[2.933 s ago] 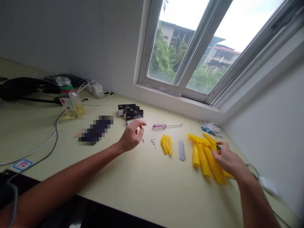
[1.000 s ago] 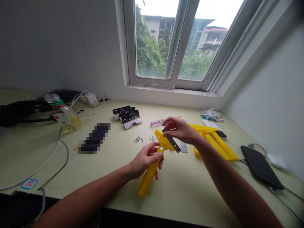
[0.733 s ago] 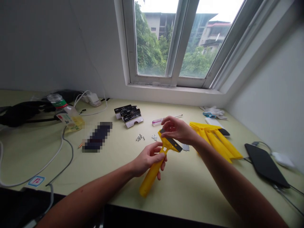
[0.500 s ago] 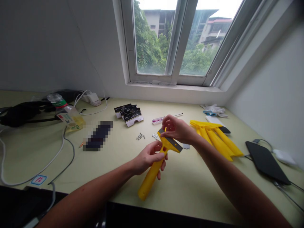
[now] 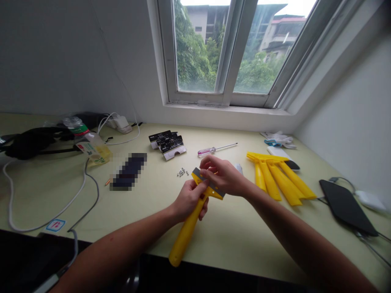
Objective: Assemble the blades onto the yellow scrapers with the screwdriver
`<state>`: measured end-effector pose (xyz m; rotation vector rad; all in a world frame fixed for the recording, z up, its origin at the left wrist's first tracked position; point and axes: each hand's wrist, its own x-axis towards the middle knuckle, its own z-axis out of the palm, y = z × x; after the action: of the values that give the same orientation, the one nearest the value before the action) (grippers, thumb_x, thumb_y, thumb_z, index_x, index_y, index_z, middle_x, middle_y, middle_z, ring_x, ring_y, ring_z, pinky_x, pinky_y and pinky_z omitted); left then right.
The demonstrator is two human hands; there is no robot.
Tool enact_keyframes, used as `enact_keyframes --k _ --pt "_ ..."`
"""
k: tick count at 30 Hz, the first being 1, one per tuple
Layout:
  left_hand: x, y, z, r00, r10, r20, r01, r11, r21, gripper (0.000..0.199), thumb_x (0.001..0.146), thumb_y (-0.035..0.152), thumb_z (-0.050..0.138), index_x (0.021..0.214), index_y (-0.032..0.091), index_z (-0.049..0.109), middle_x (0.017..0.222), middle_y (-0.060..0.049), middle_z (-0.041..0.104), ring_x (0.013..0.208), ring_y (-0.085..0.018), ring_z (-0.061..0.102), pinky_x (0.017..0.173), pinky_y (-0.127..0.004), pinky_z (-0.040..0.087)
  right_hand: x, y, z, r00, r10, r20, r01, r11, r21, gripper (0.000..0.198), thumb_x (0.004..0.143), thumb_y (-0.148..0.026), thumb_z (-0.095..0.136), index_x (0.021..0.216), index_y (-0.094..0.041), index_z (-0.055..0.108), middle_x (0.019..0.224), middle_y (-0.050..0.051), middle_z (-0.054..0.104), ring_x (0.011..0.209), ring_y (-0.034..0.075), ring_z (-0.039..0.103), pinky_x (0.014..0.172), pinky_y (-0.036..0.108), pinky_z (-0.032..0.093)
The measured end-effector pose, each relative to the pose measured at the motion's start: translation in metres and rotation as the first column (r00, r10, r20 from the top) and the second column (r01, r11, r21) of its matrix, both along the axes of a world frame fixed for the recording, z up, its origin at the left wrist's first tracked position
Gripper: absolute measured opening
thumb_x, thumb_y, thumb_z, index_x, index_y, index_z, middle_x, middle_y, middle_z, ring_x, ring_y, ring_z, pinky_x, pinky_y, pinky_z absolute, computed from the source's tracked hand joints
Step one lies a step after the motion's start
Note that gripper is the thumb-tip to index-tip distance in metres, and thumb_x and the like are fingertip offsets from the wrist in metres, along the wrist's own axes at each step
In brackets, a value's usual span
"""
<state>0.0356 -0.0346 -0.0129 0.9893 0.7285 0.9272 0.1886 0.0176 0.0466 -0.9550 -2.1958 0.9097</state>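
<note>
A yellow scraper (image 5: 187, 232) slants over the desk's front part, its handle end toward me. My left hand (image 5: 187, 201) is wrapped around its neck, with the thumb up against the head. A flat grey metal blade (image 5: 198, 174) lies along the head. My right hand (image 5: 221, 173) has its fingers curled and pinched at the middle of this blade, hiding part of it. Just beyond the hands are several small screws (image 5: 182, 172). A clear-handled screwdriver (image 5: 207, 151) lies farther back.
Several yellow scraper handles (image 5: 275, 179) lie right of my hands. Black-and-white boxes (image 5: 172, 147) sit at the back. A bottle (image 5: 91, 142), cables and a pixelated dark object (image 5: 128, 173) are on the left; a black phone-like slab (image 5: 346, 207) is on the right.
The scraper and both hands have shifted slightly left in view. My left thumb has moved up onto the head. The small nuts beside the screws are now hidden behind my hands.
</note>
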Motion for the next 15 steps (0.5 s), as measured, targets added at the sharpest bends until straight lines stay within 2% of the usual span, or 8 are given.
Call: enact_keyframes --k 3,9,15 --pt "-0.001 0.0 0.003 0.998 0.057 -0.033 -0.057 0.998 0.012 0.041 0.086 0.055 0.057 0.076 0.017 0.049 0.045 0.003 0.051 0.029 -0.011 0.046 0.027 -0.019 0.034 0.006 0.003 0.003 0.998 0.049 0.044 -0.046 0.997 -0.061 0.019 0.09 -0.036 0.054 0.099 -0.02 0.061 0.077 0.001 0.065 0.065 0.011 0.06 0.057 0.025 0.047" --pt "-0.002 0.0 0.001 0.991 0.082 -0.11 -0.077 0.996 0.045 0.043 0.086 0.054 0.058 0.067 0.016 0.048 0.045 0.002 0.051 0.028 -0.011 0.047 0.026 -0.019 0.034 0.011 0.01 -0.001 0.995 0.083 0.054 -0.073 0.984 -0.165 0.018 0.086 -0.033 0.06 0.083 -0.017 0.067 0.074 0.002 0.067 0.063 0.011 0.06 0.057 0.024 0.047" --pt "0.001 -0.001 0.001 0.985 0.088 -0.15 -0.086 0.996 0.021 0.037 0.086 0.052 0.059 0.077 0.017 0.049 0.052 0.003 0.053 0.03 -0.012 0.048 0.026 -0.02 0.035 0.011 0.013 -0.004 0.992 0.061 0.108 -0.041 0.983 -0.177 0.016 0.084 -0.031 0.06 0.08 -0.017 0.066 0.069 0.001 0.066 0.055 0.009 0.056 0.052 0.022 0.043"
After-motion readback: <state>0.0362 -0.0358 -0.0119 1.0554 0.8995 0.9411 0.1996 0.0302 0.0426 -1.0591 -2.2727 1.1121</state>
